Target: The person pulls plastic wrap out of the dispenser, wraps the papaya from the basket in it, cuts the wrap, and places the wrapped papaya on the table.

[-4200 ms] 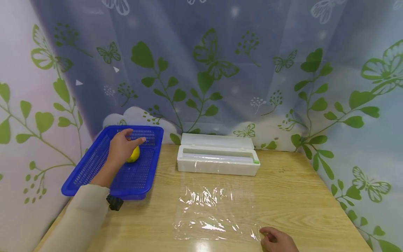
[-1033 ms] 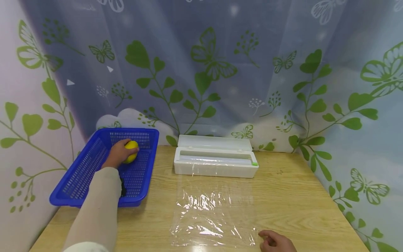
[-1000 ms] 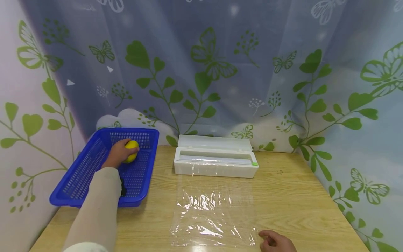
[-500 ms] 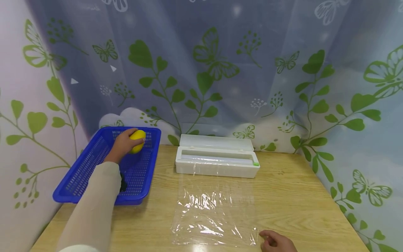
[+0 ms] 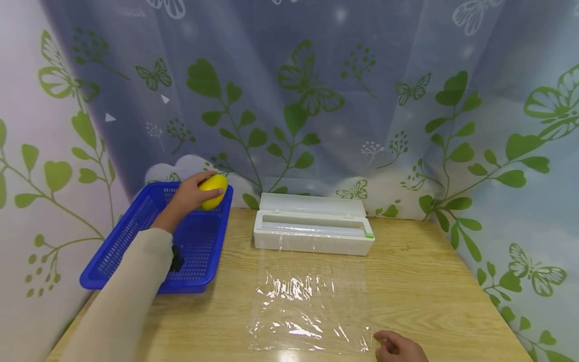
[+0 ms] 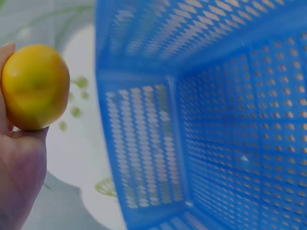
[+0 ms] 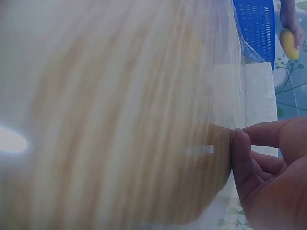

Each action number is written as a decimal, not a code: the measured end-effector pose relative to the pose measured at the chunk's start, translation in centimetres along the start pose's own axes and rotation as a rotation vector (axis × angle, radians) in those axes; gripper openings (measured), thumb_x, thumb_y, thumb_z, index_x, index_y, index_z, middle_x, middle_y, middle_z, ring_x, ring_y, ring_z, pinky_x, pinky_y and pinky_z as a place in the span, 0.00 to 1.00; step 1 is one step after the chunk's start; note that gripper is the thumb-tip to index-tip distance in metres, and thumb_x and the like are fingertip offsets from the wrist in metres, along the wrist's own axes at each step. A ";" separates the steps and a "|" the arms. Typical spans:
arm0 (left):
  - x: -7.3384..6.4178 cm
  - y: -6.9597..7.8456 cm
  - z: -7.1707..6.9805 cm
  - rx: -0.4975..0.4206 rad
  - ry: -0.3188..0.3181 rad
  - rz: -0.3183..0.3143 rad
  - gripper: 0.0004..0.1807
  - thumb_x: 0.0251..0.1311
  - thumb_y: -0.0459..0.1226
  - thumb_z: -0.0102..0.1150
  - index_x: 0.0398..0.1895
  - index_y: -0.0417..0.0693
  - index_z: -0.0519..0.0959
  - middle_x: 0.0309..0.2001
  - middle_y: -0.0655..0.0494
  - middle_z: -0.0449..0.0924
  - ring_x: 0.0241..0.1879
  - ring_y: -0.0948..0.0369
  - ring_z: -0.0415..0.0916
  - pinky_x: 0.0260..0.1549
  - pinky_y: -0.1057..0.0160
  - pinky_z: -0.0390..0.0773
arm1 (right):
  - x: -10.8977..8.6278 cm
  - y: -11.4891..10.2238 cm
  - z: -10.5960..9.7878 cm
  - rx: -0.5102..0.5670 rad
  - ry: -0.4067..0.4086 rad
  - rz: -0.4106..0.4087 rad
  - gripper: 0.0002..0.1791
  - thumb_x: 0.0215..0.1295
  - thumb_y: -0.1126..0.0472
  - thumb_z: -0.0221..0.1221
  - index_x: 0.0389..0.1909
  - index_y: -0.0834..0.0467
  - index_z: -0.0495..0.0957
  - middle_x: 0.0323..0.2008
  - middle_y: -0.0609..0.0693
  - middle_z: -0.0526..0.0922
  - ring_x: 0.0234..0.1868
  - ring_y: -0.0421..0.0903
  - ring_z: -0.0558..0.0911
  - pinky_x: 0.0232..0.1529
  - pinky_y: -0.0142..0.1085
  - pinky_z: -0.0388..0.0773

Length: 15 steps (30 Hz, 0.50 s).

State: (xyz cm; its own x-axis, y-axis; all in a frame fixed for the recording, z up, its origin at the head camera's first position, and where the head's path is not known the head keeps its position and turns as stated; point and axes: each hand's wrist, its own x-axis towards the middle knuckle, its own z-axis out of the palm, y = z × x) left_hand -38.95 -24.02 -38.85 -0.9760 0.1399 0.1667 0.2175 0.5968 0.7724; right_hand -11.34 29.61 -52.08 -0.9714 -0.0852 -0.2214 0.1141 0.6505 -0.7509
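Observation:
My left hand (image 5: 189, 195) grips a smooth yellow oval fruit (image 5: 213, 193) with a small green tip, fingers over it and thumb at its side. The fruit is above the far right corner of the blue plastic basket (image 5: 199, 289); the left wrist view shows the fruit (image 6: 36, 86) beyond the basket's wall. At the front, my right hand (image 5: 401, 348) pinches the near right corner of a clear sheet of cling film (image 5: 307, 301) between thumb and forefinger. The film runs back over the front of a white cling film dispenser (image 5: 312, 244), whose lid is up.
A wooden table (image 5: 420, 291) lies beneath everything. Behind it hangs a curtain (image 5: 353, 125) printed with leaves and butterflies. A film roll (image 5: 312, 229) lies inside the dispenser, with a green slider (image 5: 369, 235) at its right end.
My left hand reached into the basket, took hold of the yellow fruit and has lifted it up and right to the far rim. My right hand stays at the film's corner.

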 end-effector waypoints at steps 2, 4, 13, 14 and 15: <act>-0.4 1.1 0.2 -0.012 -0.013 0.029 0.44 0.62 0.55 0.66 0.78 0.52 0.61 0.74 0.40 0.61 0.62 0.41 0.70 0.55 0.42 0.77 | 0.0 0.0 0.0 -0.001 -0.003 -0.008 0.19 0.61 0.60 0.63 0.50 0.67 0.81 0.28 0.45 0.81 0.27 0.36 0.76 0.29 0.27 0.74; -0.9 2.4 0.6 -0.021 -0.027 0.058 0.43 0.62 0.55 0.67 0.77 0.54 0.62 0.74 0.41 0.61 0.62 0.42 0.70 0.54 0.42 0.78 | 0.0 0.1 0.0 -0.002 -0.011 -0.017 0.19 0.62 0.60 0.63 0.50 0.67 0.81 0.28 0.45 0.81 0.28 0.35 0.76 0.30 0.27 0.74; -3.4 7.1 3.9 -0.075 -0.113 0.194 0.40 0.57 0.56 0.70 0.73 0.67 0.67 0.71 0.54 0.66 0.55 0.50 0.74 0.46 0.51 0.81 | 0.0 0.1 -0.1 -0.031 -0.010 -0.042 0.18 0.62 0.61 0.62 0.51 0.66 0.81 0.29 0.45 0.82 0.28 0.32 0.75 0.31 0.27 0.74; -3.6 7.4 4.2 -0.087 -0.120 0.196 0.40 0.57 0.56 0.70 0.73 0.68 0.67 0.71 0.55 0.66 0.54 0.50 0.74 0.46 0.52 0.81 | 0.0 0.0 0.0 -0.032 -0.005 -0.042 0.18 0.62 0.61 0.63 0.51 0.66 0.81 0.29 0.45 0.82 0.28 0.32 0.75 0.30 0.27 0.73; -3.8 7.7 4.5 -0.096 -0.129 0.196 0.39 0.56 0.57 0.70 0.72 0.69 0.68 0.71 0.56 0.67 0.54 0.50 0.74 0.45 0.53 0.81 | 0.0 0.0 0.0 -0.031 -0.002 -0.043 0.18 0.62 0.61 0.63 0.51 0.66 0.81 0.29 0.45 0.82 0.28 0.32 0.75 0.30 0.27 0.73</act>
State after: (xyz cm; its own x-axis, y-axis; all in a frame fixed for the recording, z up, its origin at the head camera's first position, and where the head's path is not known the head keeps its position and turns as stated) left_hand -33.50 -16.37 -36.33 -0.9047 0.3488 0.2448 0.3951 0.4712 0.7886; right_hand -11.30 29.61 -52.07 -0.9749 -0.1152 -0.1903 0.0653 0.6694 -0.7401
